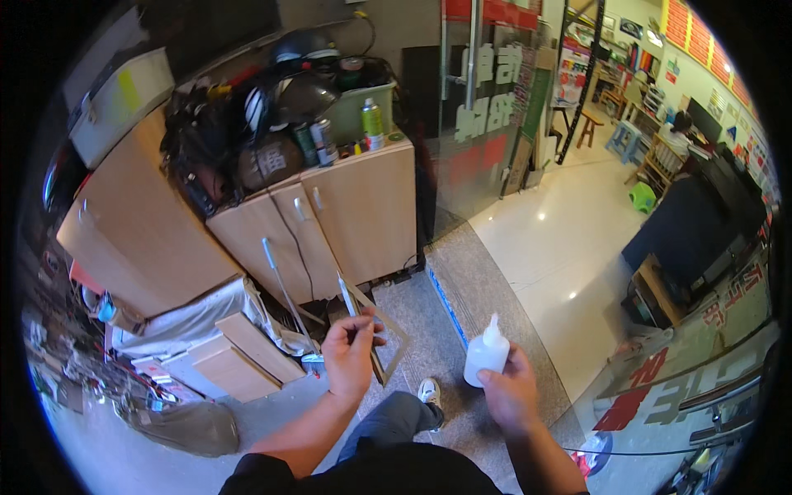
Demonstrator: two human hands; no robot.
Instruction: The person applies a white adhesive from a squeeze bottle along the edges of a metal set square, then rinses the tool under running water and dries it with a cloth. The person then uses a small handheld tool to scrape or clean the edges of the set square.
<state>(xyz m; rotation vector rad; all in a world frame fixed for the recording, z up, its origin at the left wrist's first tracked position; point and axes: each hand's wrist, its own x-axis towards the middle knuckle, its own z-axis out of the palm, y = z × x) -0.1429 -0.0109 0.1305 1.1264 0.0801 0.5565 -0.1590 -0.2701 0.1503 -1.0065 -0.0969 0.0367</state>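
My right hand (pixel 511 392) is closed around a white squeeze bottle (pixel 487 356). The bottle's pointed nozzle is up, and it leans slightly. To the left, my left hand (pixel 350 355) is raised with its thumb and fingers pinched together. What sits in that pinch, if anything, I cannot make out. Right by those fingers shows a thin angled frame (pixel 399 340), with a slim white strip (pixel 345 294) rising above the hand. Whether the hand touches either one is unclear.
A wooden cabinet (pixel 371 214) stands ahead, piled with helmets (pixel 307 97) and spray cans (pixel 372 124). Boards (pixel 235 363) lean at the left beside a long-handled tool (pixel 285 289). A stone step (pixel 487 289) and glass door (pixel 474 124) border a tiled room, where a person (pixel 678 136) sits.
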